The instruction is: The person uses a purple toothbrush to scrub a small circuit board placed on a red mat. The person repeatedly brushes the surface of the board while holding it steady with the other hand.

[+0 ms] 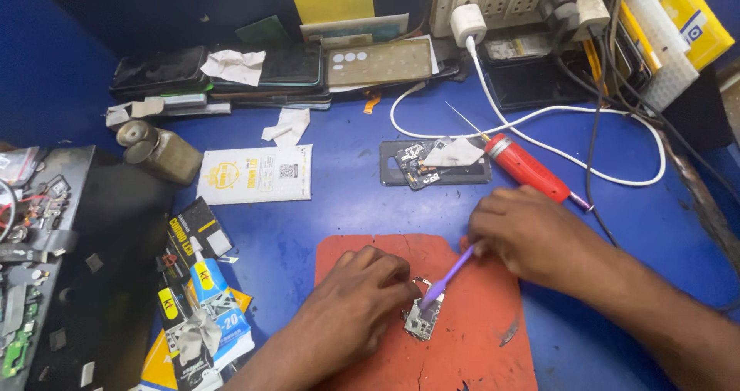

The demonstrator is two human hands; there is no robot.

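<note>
Silver and small, the circuit board (422,322) lies on the red mat (478,345) near the front of the blue worktop (339,206). The left hand (354,302) presses it down with bent fingers (401,283). The right hand (532,233) pinches a purple brush (449,275), and its tip touches the board. Behind the mat rest a red soldering iron (528,167), an open phone (435,164) and a white cable (539,121). Glue tubes (204,283) lie to the left

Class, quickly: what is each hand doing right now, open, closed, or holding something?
Left hand: closed, fingers pinning the small circuit board on the red mat.
Right hand: closed, holding the purple brush with its head on the board.
</note>
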